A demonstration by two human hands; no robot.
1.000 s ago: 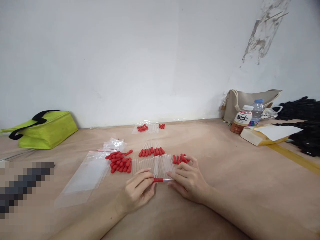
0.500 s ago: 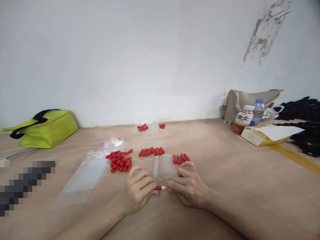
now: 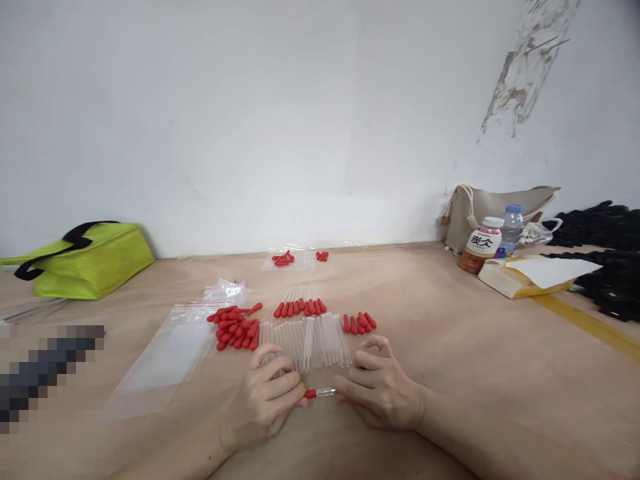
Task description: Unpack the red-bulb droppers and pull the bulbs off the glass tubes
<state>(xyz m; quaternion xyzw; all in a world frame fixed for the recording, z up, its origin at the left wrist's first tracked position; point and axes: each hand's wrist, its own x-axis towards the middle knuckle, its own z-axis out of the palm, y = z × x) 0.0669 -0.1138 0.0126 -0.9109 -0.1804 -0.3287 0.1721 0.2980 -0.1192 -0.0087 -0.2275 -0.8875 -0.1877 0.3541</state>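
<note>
My left hand point(image 3: 270, 393) pinches a red rubber bulb point(image 3: 311, 394), only its neck showing past the fingers. The bulb's neck sits around the end of a clear dropper tube point(image 3: 326, 392), whose other end is pinched in my right hand point(image 3: 383, 390); the fingers hide the rest. Just beyond my hands lies a row of loose clear tubes point(image 3: 305, 343). Left of that row is a heap of red bulbs point(image 3: 233, 327), and several more bulbs point(image 3: 359, 323) lie to its right. Behind the row, several droppers with bulbs fitted point(image 3: 300, 307) lie side by side.
Clear zip bags point(image 3: 165, 360) lie at the left. Near the wall is a bag with red bulbs and tubes point(image 3: 295, 260). A lime-green bag point(image 3: 95, 260) stands far left. At the right are a drink bottle point(image 3: 483, 247), a water bottle point(image 3: 511, 230), an open box point(image 3: 505, 277) and black items point(image 3: 610, 280).
Both hands have come slightly nearer to me with the bulb and tube between them. A little more of the bulb's neck and tube shows. The camera view has shifted slightly.
</note>
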